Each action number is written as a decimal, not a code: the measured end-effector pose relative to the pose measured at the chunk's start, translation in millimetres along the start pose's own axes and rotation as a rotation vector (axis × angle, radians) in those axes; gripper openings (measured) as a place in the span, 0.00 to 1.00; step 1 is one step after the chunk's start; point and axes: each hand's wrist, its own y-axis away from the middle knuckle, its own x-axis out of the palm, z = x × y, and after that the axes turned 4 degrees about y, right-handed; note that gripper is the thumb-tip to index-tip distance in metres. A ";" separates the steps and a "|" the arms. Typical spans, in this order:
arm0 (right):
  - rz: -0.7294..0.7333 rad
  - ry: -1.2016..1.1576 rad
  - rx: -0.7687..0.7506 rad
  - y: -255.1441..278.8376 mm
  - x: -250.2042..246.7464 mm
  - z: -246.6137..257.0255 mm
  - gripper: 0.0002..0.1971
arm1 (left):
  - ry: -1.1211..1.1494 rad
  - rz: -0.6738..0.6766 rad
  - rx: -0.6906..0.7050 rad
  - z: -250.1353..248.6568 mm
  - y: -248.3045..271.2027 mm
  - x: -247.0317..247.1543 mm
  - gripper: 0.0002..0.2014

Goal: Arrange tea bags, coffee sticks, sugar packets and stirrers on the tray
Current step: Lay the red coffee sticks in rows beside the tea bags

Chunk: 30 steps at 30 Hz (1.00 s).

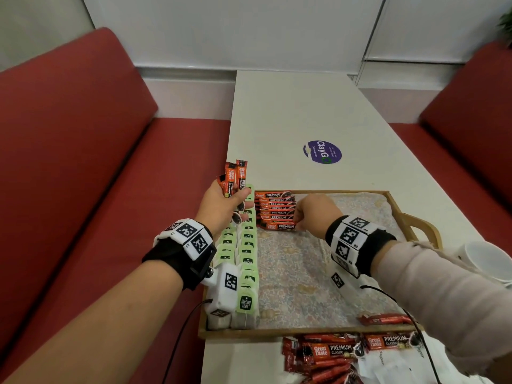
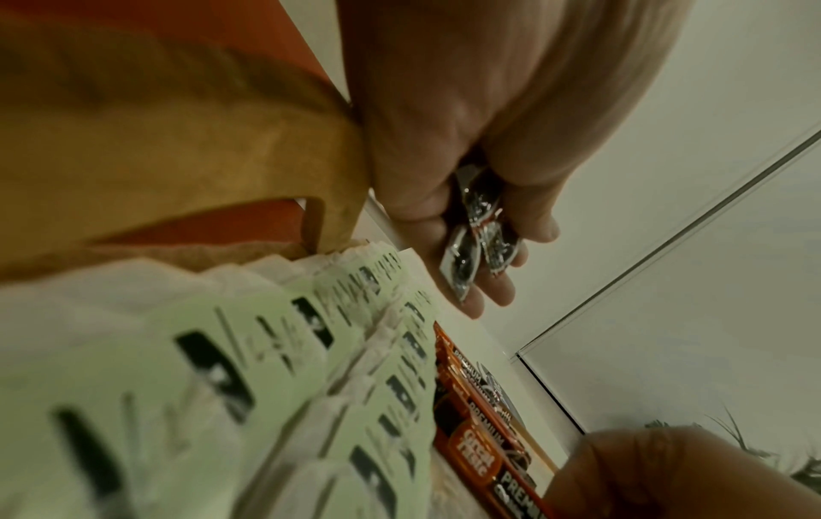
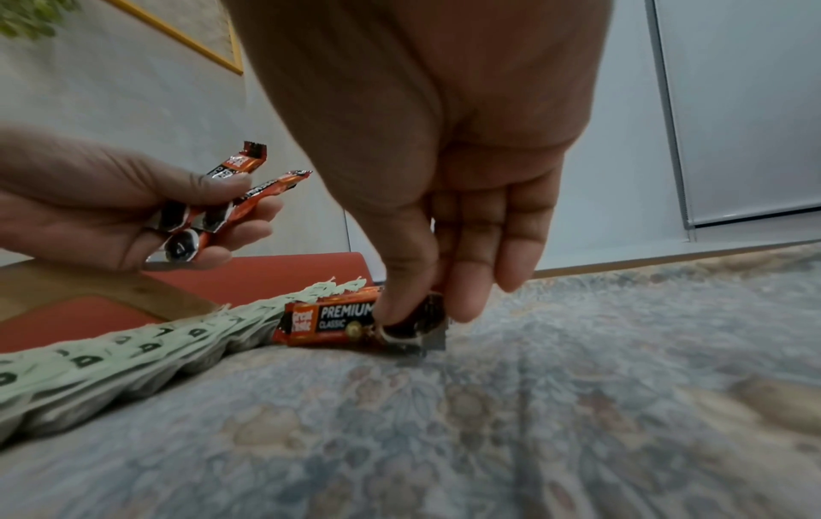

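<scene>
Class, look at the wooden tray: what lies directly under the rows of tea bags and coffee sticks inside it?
A floral cloth lines the wooden tray; the tea bags and coffee sticks rest on it. The tray's own floor is covered by the cloth, so it cannot be seen.

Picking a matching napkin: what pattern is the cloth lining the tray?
A faded floral print, cloth lining, clearest in the right wrist view.
</scene>
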 end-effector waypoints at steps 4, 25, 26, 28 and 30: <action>-0.012 0.032 -0.020 -0.6 1.2 4.9 0.04 | -0.014 0.003 0.003 -0.1 0.5 0.4 0.09; -0.226 -0.183 -0.101 -2.8 -11.8 31.9 0.12 | -0.029 0.055 -0.046 -2.6 -1.5 2.5 0.06; -0.217 -0.213 -0.115 -2.7 -12.1 35.8 0.13 | -0.024 0.056 -0.038 -3.5 -1.7 4.0 0.06; -0.191 -0.303 -0.147 -1.5 -11.9 42.8 0.17 | -0.032 0.052 -0.009 -4.7 -2.5 7.8 0.06; -0.168 -0.406 -0.175 0.2 -10.8 48.8 0.15 | -0.041 0.049 0.017 -5.2 -2.4 11.3 0.05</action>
